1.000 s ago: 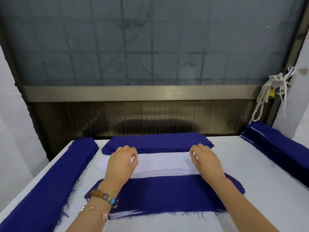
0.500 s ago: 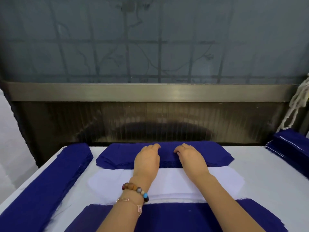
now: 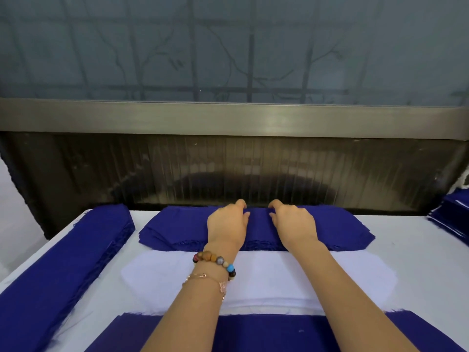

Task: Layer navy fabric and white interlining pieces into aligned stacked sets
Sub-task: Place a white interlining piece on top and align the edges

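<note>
Here the left hand (image 3: 228, 224) and right hand (image 3: 295, 223) rest side by side on the navy fabric stack (image 3: 177, 229) at the table's (image 3: 418, 250) far edge, fingers bent onto its top layer, whether pinching it I cannot tell, with the white interlining pile (image 3: 279, 275) lying just in front.

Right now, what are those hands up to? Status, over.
Left hand, right hand both on far navy stack, grip unclear. White interlining lies beneath forearms. Nothing blocking.
</note>
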The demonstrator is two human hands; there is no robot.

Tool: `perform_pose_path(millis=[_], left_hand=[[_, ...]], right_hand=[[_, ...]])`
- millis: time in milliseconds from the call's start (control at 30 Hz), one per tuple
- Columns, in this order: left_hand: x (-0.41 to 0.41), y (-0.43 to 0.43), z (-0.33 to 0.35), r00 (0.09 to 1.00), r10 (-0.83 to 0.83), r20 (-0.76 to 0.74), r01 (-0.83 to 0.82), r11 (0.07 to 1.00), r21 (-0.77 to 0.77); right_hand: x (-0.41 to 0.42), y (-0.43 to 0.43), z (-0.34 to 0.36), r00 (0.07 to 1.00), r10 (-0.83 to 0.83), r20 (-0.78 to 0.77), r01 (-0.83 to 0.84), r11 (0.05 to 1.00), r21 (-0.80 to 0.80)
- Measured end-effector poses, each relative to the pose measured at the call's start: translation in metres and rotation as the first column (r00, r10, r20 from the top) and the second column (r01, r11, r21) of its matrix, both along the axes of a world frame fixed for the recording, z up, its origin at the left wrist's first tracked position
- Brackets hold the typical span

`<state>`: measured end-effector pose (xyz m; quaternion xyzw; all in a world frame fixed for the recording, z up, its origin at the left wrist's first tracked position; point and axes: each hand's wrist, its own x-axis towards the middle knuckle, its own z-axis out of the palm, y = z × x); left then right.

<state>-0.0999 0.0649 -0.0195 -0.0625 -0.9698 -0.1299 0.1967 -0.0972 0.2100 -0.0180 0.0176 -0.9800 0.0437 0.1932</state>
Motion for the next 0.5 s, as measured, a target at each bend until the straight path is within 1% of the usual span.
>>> perform_pose_path(millis=[67, 167, 300, 400, 500], left_hand=[[0.0, 0.0, -0.003, 0.999, -0.007, -0.031, 0.007, 1.0, -0.007], [0.002, -0.002, -0.004, 0.997, -0.023, -0.069, 0.026, 0.999, 0.038], [0.002, -0.002, -0.005, 0.997, -0.042, -0.069, 0.047, 0.996, 0.071], [0.002, -0.003, -0.007, 0.987, -0.035, -0.158, 0.033, 0.999, -0.012], [0.001, -0.002, -0.005, 0.971, -0.134, -0.196, 0.122, 0.99, -0.07]], right_hand=[[0.0, 0.001, -0.002, 1.0, -0.002, -0.006, 0.002, 1.0, -0.025], [0.002, 0.001, -0.002, 1.0, -0.012, -0.021, 0.01, 0.997, -0.071], [0.006, 0.001, -0.001, 0.999, -0.013, -0.038, 0.008, 0.993, -0.118], [0.009, 0.001, -0.001, 0.998, -0.006, -0.065, -0.005, 0.985, -0.17], [0.012, 0.002, -0.002, 0.995, 0.008, -0.103, -0.029, 0.978, -0.207]])
